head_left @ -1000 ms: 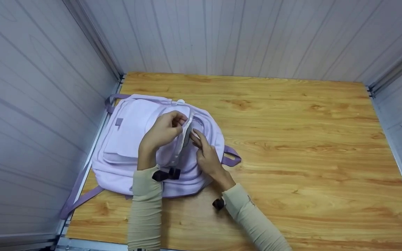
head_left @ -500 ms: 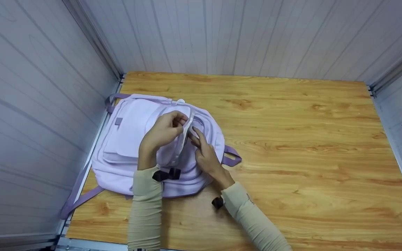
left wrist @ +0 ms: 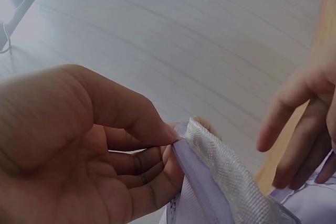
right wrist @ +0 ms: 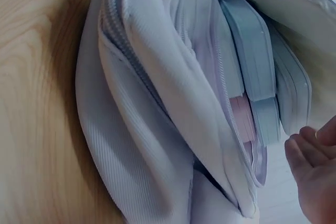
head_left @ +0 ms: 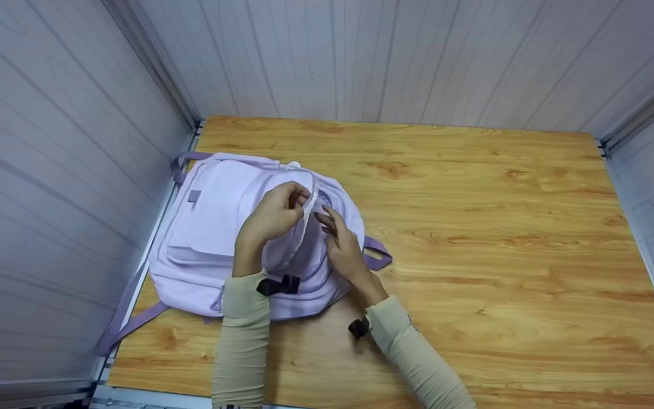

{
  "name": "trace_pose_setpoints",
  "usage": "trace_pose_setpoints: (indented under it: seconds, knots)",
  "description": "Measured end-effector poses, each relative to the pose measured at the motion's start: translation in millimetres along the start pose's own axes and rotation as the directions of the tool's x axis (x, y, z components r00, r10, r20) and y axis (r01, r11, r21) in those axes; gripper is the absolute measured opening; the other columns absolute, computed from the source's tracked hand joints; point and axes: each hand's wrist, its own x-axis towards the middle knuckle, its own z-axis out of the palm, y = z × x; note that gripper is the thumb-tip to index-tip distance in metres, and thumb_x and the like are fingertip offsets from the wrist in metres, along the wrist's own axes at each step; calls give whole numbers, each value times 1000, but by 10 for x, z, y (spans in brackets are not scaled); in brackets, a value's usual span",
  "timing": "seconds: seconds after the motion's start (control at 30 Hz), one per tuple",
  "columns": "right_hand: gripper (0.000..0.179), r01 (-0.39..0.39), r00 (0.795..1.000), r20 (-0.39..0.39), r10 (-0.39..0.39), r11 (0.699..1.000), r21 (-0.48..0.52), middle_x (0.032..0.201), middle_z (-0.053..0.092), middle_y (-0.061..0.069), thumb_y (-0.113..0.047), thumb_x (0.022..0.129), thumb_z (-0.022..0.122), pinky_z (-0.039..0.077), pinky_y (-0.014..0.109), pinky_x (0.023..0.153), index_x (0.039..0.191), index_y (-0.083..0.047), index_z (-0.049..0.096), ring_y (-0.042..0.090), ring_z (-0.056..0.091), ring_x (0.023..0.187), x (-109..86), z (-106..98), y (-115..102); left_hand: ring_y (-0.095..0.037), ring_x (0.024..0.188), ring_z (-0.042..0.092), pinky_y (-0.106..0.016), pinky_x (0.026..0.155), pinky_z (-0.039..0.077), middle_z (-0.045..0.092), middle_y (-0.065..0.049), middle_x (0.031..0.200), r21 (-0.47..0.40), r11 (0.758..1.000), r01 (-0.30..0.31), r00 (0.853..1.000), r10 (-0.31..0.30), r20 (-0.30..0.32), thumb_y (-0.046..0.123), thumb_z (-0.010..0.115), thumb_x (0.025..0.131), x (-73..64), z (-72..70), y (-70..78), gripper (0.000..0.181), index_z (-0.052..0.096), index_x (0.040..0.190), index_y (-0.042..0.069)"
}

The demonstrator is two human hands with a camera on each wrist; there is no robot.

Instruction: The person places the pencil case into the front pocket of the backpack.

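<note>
A lilac backpack (head_left: 208, 210) lies on the wooden table with its front pocket unzipped. My left hand (head_left: 273, 213) pinches the edge of the pocket's flap, a white woven binding (left wrist: 226, 171), between thumb and fingers. Just right of that edge, my right hand (head_left: 345, 250) holds nothing, its fingers loosely bent and apart from the flap. The right wrist view looks into the pocket: flat cases with rounded corners stand packed there, including a blue case (right wrist: 252, 45), a grey case (right wrist: 294, 87) and a pink one (right wrist: 242, 119). What the cases are, I cannot tell.
Purple straps (head_left: 134, 328) trail from the backpack toward the left wall (head_left: 66, 187). A purple loop (head_left: 377, 254) sticks out at its right end. Pale panels enclose the table (head_left: 503, 244) at left, back and right.
A flat grey thing at my right fingers has gone down behind the pocket's edge, out of the head view. My right hand has drawn back slightly; my left hand keeps pinching the flap.
</note>
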Motion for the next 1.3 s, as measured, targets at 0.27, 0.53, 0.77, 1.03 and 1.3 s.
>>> trace_pose_setpoints:
  seconds: [0.27, 0.53, 0.77, 1.03, 1.3]
  knots:
    - [50, -14, 996, -93, 11, 999, -30, 120, 58, 31, 22, 84, 38, 44, 54, 96, 133, 14, 42, 47, 55, 113, -54, -149, -1, -20, 82, 50, -30, 77, 41, 53, -9, 89, 111, 993, -38, 999, 42, -31, -7, 46, 77, 25, 123, 6, 24, 57, 99, -5]
    - [49, 32, 985, -170, -39, 999, -44, 117, 58, 35, 26, 81, 37, 45, 58, 92, 129, 18, 43, 50, 56, 108, -91, -324, -23, -25, 87, 49, -39, 84, 41, 53, -12, 90, 231, 973, -24, 998, 36, -48, -7, 46, 78, 41, 275, 7, 22, 57, 97, -5]
    - [49, 28, 979, -202, -38, 998, -51, 118, 58, 34, 25, 82, 37, 45, 57, 93, 130, 17, 43, 48, 56, 110, -135, -458, -85, -32, 90, 53, -43, 85, 44, 55, -17, 93, 382, 924, 18, 996, 18, -91, 0, 50, 87, 10, 487, 25, 13, 59, 95, -5]
    - [49, 31, 971, -235, -52, 995, -92, 118, 58, 32, 23, 83, 39, 46, 54, 93, 131, 15, 43, 48, 56, 110, -191, -594, -125, -45, 84, 57, -53, 77, 47, 56, -28, 92, 509, 860, 16, 976, 97, -194, -2, 53, 82, -49, 742, 19, 14, 61, 90, -12]
    - [50, -3, 966, -258, -29, 993, -122, 119, 59, 29, 22, 83, 39, 46, 53, 94, 132, 15, 43, 45, 57, 111, -250, -684, -145, -43, 86, 56, -52, 76, 49, 54, -25, 93, 520, 852, 59, 945, 120, -303, 2, 56, 81, -67, 861, 43, 14, 59, 89, -10]
